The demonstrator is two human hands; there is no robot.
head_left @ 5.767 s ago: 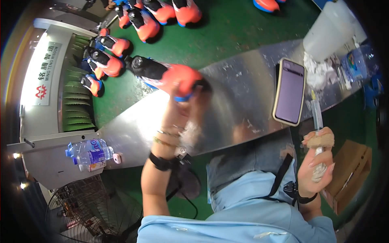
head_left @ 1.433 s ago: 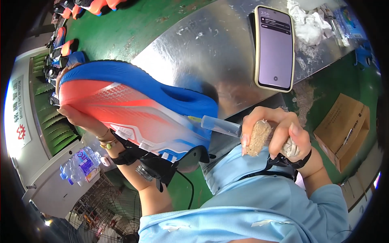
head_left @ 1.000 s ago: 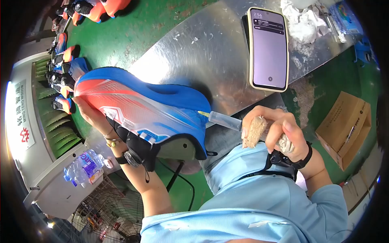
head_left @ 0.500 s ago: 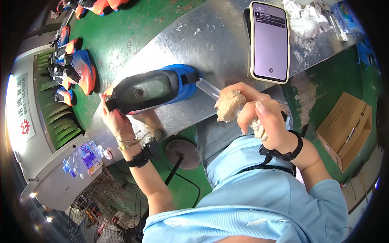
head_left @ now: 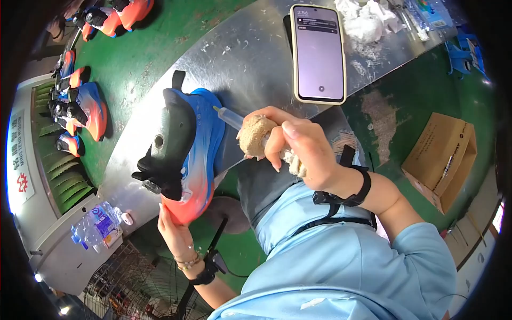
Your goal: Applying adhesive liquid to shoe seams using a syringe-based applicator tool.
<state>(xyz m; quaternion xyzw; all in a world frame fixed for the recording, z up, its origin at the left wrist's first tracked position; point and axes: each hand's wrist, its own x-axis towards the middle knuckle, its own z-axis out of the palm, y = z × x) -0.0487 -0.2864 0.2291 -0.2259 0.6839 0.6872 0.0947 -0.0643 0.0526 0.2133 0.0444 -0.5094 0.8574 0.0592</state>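
Note:
A running shoe (head_left: pixel 207 144) lies tipped on its side on the metal table, its blue-to-orange sole side turned toward me and its black upper facing left. My left hand (head_left: pixel 176 237) grips its orange toe from the near side; part of the fingers is behind the toe. To the right of the shoe, my right hand (head_left: pixel 306 152) is closed round a crumbly tan lump (head_left: pixel 255 137), which looks like sponge or crepe rubber. That hand also holds a slim clear tube (head_left: pixel 230 117), its yellowish tip close to the sole but apart from it. Whitish material pokes out below the fingers.
A phone (head_left: pixel 320 58) with its screen lit lies at the table's far side, beside crumpled white paper (head_left: pixel 368 21). Several more shoes (head_left: pixel 88 109) stand at the left. A plastic bottle (head_left: pixel 101 224), a wire fan (head_left: pixel 128 282) and a cardboard box (head_left: pixel 442 160) surround the table.
The shoe has been turned from lying crosswise to pointing toe toward me, with its sole edge now showing. My left hand has moved nearer with the toe. The right hand keeps its hold.

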